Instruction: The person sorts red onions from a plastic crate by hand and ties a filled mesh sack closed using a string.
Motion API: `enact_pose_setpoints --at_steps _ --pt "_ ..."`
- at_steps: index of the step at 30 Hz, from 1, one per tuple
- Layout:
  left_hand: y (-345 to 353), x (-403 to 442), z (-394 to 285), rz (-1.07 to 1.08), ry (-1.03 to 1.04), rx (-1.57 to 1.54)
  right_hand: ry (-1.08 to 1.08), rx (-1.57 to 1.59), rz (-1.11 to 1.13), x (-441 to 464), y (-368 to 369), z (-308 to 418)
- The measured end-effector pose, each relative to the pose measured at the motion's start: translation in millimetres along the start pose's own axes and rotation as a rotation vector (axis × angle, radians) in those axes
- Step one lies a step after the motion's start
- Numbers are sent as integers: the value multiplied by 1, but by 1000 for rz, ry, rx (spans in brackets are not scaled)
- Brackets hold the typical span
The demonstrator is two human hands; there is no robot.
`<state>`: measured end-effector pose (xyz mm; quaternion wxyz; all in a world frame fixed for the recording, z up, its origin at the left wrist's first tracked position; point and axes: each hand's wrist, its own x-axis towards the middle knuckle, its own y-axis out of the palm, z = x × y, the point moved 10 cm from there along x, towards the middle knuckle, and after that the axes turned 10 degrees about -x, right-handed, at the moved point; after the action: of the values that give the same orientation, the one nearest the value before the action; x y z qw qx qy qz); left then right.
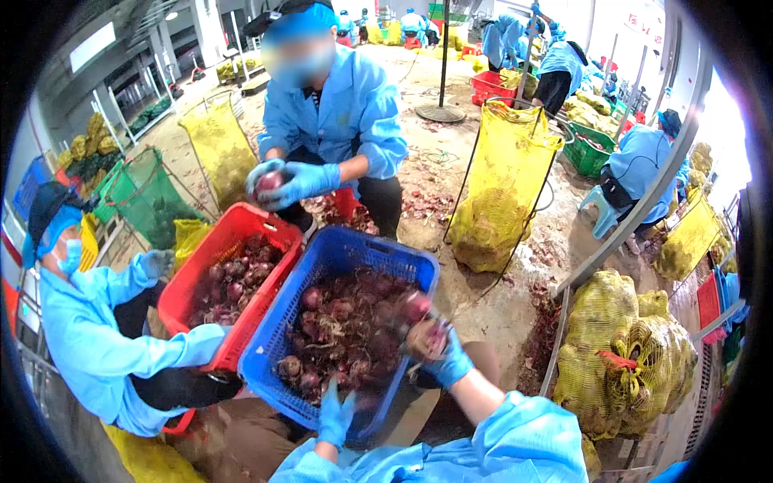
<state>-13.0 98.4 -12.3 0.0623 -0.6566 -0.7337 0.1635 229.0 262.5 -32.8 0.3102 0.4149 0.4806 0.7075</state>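
A blue plastic basket full of red onions stands right in front of me. My left hand, in a blue glove, is over the basket's near side with its fingers apart and nothing in them. Gloved as well, my right hand is closed around a red onion at the basket's right side. A shiny purple onion is just beyond that one; I cannot tell whether my right hand touches it. The right hand's fingertips are partly hidden by the onion.
A red basket of onions adjoins the blue one on its left. Opposite, a co-worker handles an onion; another person sits at left. A yellow mesh sack stands on a frame. Filled sacks lie at right behind a metal rail.
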Motion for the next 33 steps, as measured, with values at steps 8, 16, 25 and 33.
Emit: enact_pose_setpoints --at_steps 8,16,25,33 --pt "14 -18 -1 -84 235 679 -536 -734 -124 145 293 313" --pt "-10 -38 -2 -189 326 690 -715 -913 -756 167 244 435" --pt "-165 -44 -153 -680 359 565 43 -1320 -517 119 120 125" --pt "-228 -389 77 -397 -1230 1193 190 -1240 -396 62 101 -20"
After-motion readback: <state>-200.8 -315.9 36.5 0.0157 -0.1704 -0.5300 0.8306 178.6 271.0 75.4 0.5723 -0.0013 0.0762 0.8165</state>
